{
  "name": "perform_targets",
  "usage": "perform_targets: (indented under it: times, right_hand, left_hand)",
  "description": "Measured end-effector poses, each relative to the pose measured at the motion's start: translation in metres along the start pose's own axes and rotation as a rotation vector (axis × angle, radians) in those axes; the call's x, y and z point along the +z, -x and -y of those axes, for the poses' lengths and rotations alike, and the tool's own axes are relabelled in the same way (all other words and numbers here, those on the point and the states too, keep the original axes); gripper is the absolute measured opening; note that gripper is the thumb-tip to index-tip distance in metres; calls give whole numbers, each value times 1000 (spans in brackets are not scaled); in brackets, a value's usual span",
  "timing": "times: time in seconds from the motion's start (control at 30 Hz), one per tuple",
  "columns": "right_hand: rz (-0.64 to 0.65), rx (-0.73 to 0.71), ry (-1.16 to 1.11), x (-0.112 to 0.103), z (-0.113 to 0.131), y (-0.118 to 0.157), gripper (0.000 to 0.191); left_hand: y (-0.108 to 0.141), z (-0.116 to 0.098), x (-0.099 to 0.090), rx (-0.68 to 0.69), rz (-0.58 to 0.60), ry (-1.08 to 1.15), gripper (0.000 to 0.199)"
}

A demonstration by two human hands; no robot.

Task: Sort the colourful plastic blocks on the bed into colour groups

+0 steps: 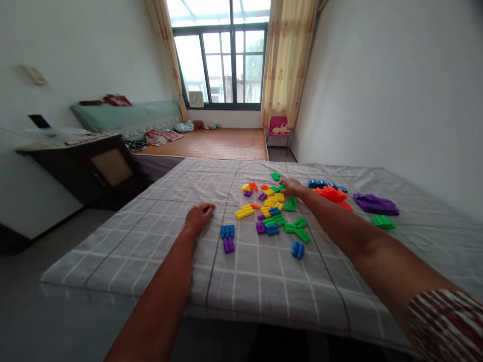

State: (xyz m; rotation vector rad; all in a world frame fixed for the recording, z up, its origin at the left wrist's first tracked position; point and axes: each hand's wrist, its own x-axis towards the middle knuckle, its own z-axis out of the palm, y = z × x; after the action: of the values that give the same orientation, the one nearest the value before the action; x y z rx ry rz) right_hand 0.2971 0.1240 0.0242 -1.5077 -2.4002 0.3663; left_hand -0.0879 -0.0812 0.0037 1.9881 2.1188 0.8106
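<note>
My left hand (199, 217) rests on the tablecloth with its fingers loosely bent, a gap beside the thumb and nothing visible in it. Just right of it lies a blue block (227, 231) joined to a purple block (228, 245). Stretched out to the far side of the loose pile, my right hand (292, 187) has its fingertips pinched at a green building block (278, 189); the fingers partly cover the contact. Nearer me are yellow blocks (273, 201), green blocks (298, 229) and a blue block (298, 250). Another green block (275, 176) lies beyond.
Right of my right forearm sit sorted blue blocks (326, 185), orange blocks (332, 195), purple blocks (375, 203) and green blocks (384, 222). A checked grey cloth (151, 251) covers the table. Beyond it stand a bed (226, 141), a pink chair (278, 125) and a dark cabinet (83, 171).
</note>
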Motion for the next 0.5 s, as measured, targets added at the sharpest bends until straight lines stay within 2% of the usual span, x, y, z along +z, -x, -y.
perform_targets:
  times: [0.07, 0.13, 0.2, 0.3, 0.4, 0.5]
  right_hand:
    - [-38, 48, 51, -2, 5, 5, 42]
    - [-88, 35, 30, -6, 11, 16, 39]
    - [-146, -26, -92, -13, 16, 36, 36]
    - [-226, -104, -333, -29, 11, 82, 32]
    - [-332, -68, -517, -51, -19, 137, 33]
    - [-566, 133, -621, -75, -78, 192, 41]
  left_hand:
    - [0, 0, 0, -7, 0, 4, 31]
    - [0, 0, -1, -10, 1, 4, 31]
    - [-1, 1, -1, -6, 1, -2, 32]
    - [-3, 3, -2, 0, 5, -15, 33]
    - [-6, 7, -2, -10, 9, -44, 34]
    - [-11, 11, -2, -20, 23, -90, 34]
